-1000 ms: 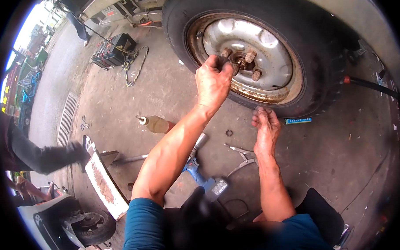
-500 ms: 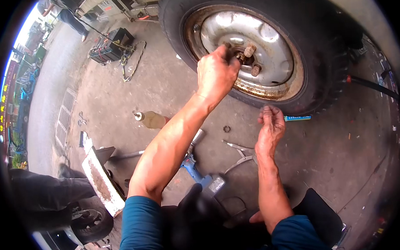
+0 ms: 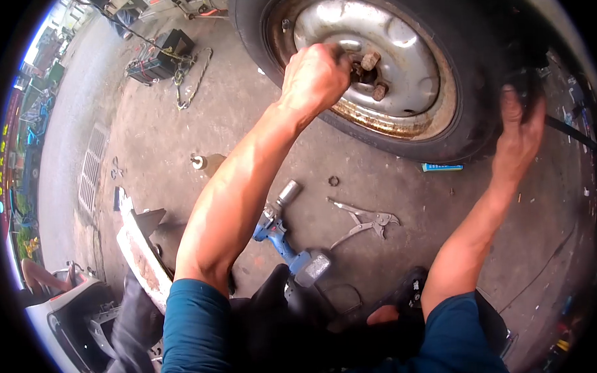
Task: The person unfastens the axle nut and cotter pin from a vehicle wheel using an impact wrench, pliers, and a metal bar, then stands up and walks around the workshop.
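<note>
Grey floor (image 3: 165, 125) lay under everything, with a blue power tool (image 3: 281, 246), some pliers (image 3: 365, 218) and a small dark ring (image 3: 334, 180) on it. Just past them stood a big wheel (image 3: 398, 41), in front of the person. It looked like a long oval, slanting from upper left to lower right. Its middle hub (image 3: 365, 73) was right by the left hand (image 3: 316, 77), just to the right of its curled fingers (image 3: 335, 67). Their tips were hidden, so I cannot tell if they pinched anything. Two rusty nuts (image 3: 371, 60) stuck out beside them. The right hand (image 3: 520, 136) was farther from the hub, by the tyre's right edge, thumb spread apart, and I cannot tell if it touched the rubber
</note>
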